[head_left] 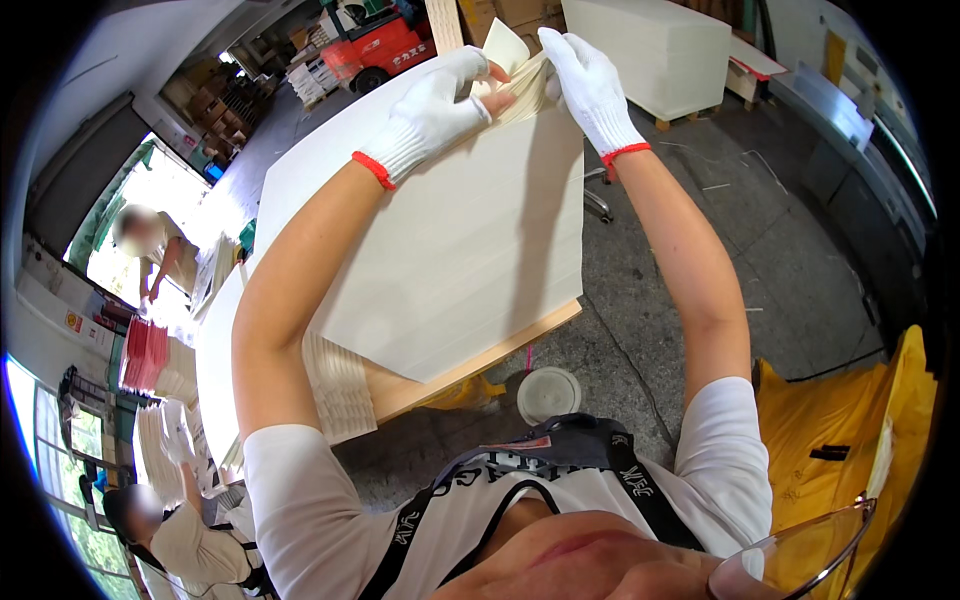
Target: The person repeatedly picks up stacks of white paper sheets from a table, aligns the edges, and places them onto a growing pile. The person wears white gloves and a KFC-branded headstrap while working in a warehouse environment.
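Observation:
A large stack of cream-white paper sheets (470,240) lies in front of me, its far right corner bent up in a fanned bundle (522,92). My left hand (440,100) wears a white knit glove with a red cuff, its thumb and a fingertip bare. Those bare tips close on the bent sheets from the left. On the other side of the corner is my right hand (590,85), gloved the same way. Its fingers are straight and together, the palm side against the sheet edges. One sheet corner (505,45) stands up behind the bundle.
Below the stack is a wooden board edge (480,355), with more layered sheets (340,385) at its left. A round white bucket (549,396) stands on the floor. Yellow sheeting (840,450) hangs at right. Beyond are a large pale stack (655,60) and a red forklift (385,45). Two people work at left.

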{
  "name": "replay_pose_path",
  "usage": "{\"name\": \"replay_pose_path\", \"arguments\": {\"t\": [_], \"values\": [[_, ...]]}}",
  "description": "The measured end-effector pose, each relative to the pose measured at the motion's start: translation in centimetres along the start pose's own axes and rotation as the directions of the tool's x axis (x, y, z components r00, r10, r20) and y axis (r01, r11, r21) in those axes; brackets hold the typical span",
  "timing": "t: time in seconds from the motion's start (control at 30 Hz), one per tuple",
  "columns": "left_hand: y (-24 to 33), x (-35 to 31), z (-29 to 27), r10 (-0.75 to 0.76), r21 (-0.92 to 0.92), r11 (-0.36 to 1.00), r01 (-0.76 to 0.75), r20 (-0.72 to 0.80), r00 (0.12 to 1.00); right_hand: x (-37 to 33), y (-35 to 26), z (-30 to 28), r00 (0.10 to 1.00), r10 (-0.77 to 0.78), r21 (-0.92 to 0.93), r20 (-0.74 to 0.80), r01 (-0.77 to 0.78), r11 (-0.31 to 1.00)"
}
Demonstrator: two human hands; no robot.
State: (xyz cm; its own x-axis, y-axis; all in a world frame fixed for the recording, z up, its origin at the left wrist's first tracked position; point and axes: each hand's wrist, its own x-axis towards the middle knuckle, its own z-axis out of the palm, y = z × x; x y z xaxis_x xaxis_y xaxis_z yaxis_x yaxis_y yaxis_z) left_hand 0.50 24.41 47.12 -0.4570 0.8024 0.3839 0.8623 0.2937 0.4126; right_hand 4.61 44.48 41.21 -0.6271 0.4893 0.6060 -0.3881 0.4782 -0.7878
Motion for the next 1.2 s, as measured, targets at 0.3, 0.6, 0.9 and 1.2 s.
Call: {"name": "replay_pose_path", "arguments": {"t": [0.3, 0.6, 0.9, 1.2], "values": [[0.7, -0.1, 0.0, -0.073, -0.147, 0.987, 0.069, -0.021, 0.997, 0.0, -0.1, 0.0, 1.000, 0.024, -0.025, 0.006, -0.024, 0.999], [-0.1, 0.1, -0.3, 0.055, -0.039, 0.998, -0.055, -0.013, 0.998, 0.1, 0.1, -0.3, 1.000, -0.010, -0.039, 0.005, 0.010, 0.999], [0.6, -0.1, -0.2, -0.100, -0.101, 0.989, 0.107, 0.072, 0.992, 0.1, 0.2, -0.2, 1.000, 0.027, -0.003, 0.005, -0.027, 1.000], [1.0, -0.4, 0.0, -0.131, -0.083, 0.988, 0.133, 0.028, 0.991, -0.1, -0.2, -0.2, 0.999, 0.043, -0.032, 0.009, -0.042, 0.999]]}}
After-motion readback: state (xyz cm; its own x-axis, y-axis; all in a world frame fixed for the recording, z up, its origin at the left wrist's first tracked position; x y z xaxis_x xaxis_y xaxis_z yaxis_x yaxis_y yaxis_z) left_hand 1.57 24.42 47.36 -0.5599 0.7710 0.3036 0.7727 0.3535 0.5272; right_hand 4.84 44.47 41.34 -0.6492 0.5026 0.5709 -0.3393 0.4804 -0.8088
